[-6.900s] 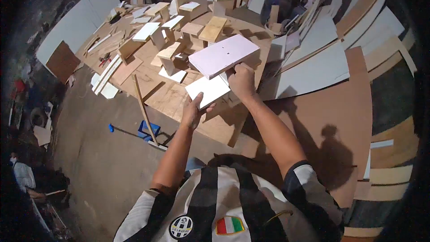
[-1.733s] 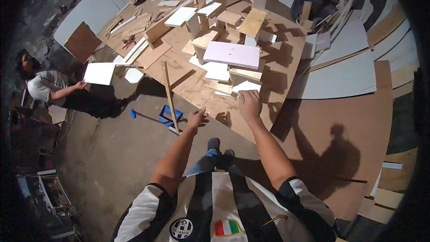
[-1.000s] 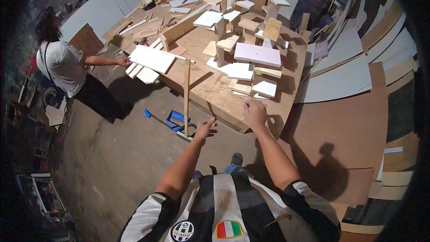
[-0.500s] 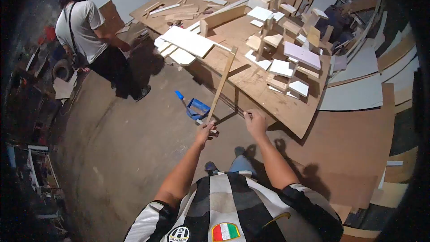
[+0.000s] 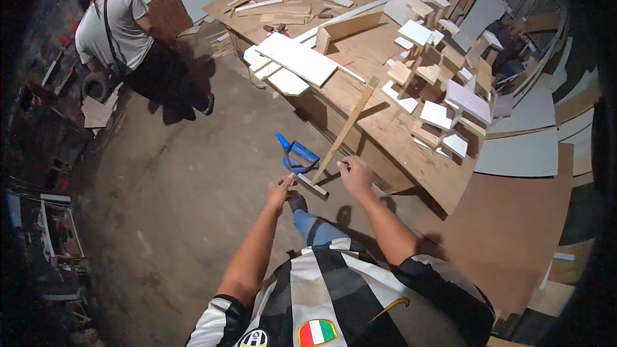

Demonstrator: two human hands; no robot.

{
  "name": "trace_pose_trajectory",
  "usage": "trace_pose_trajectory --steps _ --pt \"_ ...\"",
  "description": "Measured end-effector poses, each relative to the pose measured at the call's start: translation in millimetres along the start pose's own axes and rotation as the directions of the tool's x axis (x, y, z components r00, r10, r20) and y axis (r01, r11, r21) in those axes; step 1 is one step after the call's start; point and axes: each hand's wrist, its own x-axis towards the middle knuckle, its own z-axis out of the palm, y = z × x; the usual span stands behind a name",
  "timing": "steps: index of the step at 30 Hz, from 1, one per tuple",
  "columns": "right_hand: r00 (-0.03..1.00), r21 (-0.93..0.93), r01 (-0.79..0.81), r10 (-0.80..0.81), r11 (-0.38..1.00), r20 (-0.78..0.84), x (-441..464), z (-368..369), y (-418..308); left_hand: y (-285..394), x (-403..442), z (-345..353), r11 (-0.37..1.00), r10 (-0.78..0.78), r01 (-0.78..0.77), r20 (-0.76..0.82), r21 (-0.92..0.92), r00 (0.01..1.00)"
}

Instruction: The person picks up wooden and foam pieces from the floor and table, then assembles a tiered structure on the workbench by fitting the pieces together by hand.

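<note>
My left hand (image 5: pixel 280 193) is in front of me with its fingers bent together; whatever it may hold is too small to make out. Just beyond its fingertips is the crosspiece of a T-shaped wooden tool (image 5: pixel 347 132), its long handle slanting up against the table edge. To the right of the handle, my right hand (image 5: pixel 356 176) is raised with fingers curled in, and I cannot see what is in them, if anything. A blue dustpan (image 5: pixel 300 156) rests on the floor beyond my left hand.
A large wooden table (image 5: pixel 411 148) bears small shelf-like wooden pieces (image 5: pixel 429 74), white boards (image 5: pixel 295 58) and scraps. A person (image 5: pixel 128 45) in a light shirt stands at the left. Sheets (image 5: pixel 520 154) lean and lie along the right.
The tool and table have shifted right and down in view. My left hand now appears left of the tool's base rather than over it. One leg shows further forward, and the other person leans more.
</note>
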Motion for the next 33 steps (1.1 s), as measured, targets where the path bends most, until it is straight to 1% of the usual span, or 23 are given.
trace_pose_trajectory --steps 1,3,5,9,11,12,15,17,21,23,25,27,28,29,30,31,33 --pt "1.0 -0.037 -0.02 0.02 0.999 0.012 8 8 -3 7 10 -7 1.0 0.0 0.0 -0.004 0.002 1.0" --pt "1.0 -0.026 -0.008 0.009 1.0 0.015 26 25 -7 25 35 -21 0.999 -0.005 0.004 0.012 0.047 1.0" --pt "1.0 -0.014 0.002 -0.002 1.0 0.015 49 43 -13 43 60 -30 0.999 0.0 0.001 -0.002 0.05 1.0" --pt "0.999 0.078 -0.046 0.044 0.996 0.023 98 85 -25 88 101 -53 0.996 -0.002 0.002 -0.004 0.092 1.0" --pt "0.999 0.026 -0.023 0.022 0.999 0.024 123 104 -32 105 121 -66 0.995 -0.001 0.002 -0.012 0.096 1.0" --pt "0.999 0.031 -0.022 0.021 0.999 0.026 136 111 -40 113 131 -72 0.995 0.001 0.001 -0.013 0.101 1.0" --pt "1.0 0.002 0.017 -0.017 1.0 -0.006 172 128 -65 132 154 -90 0.996 -0.002 0.005 -0.036 0.084 0.999" --pt "1.0 0.04 0.014 -0.015 0.999 0.026 195 139 -80 144 167 -105 0.997 -0.017 0.02 -0.04 0.077 0.999" --pt "0.998 0.021 -0.001 -0.001 1.0 0.058 230 174 -98 165 207 -140 0.998 -0.044 0.045 -0.032 0.05 0.999" --pt "0.999 0.029 0.036 -0.036 0.999 0.013 244 197 -103 172 238 -159 0.998 -0.039 0.039 -0.009 0.053 0.999" --pt "0.999 0.015 0.025 -0.025 1.0 -0.023 258 217 -114 182 258 -180 0.997 -0.044 0.042 0.021 0.066 0.999" --pt "0.997 -0.009 0.024 -0.025 1.0 -0.075 276 238 -126 208 284 -197 0.996 -0.003 0.0 0.041 0.092 0.999" --pt "0.996 -0.023 -0.009 0.007 1.0 -0.088 284 251 -131 222 293 -207 0.996 0.0 -0.006 0.058 0.094 0.998" --pt "0.994 -0.036 -0.046 0.042 0.998 -0.099 292 262 -137 236 300 -218 0.995 -0.007 0.0 0.065 0.098 0.998" --pt "0.996 -0.017 -0.074 0.073 0.997 -0.059 300 267 -148 247 308 -228 0.995 -0.015 0.007 0.07 0.1 0.997" --pt "0.995 -0.025 -0.08 0.078 0.996 -0.067 310 275 -156 254 323 -239 0.995 -0.015 0.007 0.083 0.102 0.996" --pt "0.996 -0.092 -0.04 0.032 0.995 -0.087 327 294 -173 265 352 -262 0.994 -0.011 0.004 0.074 0.105 0.997"
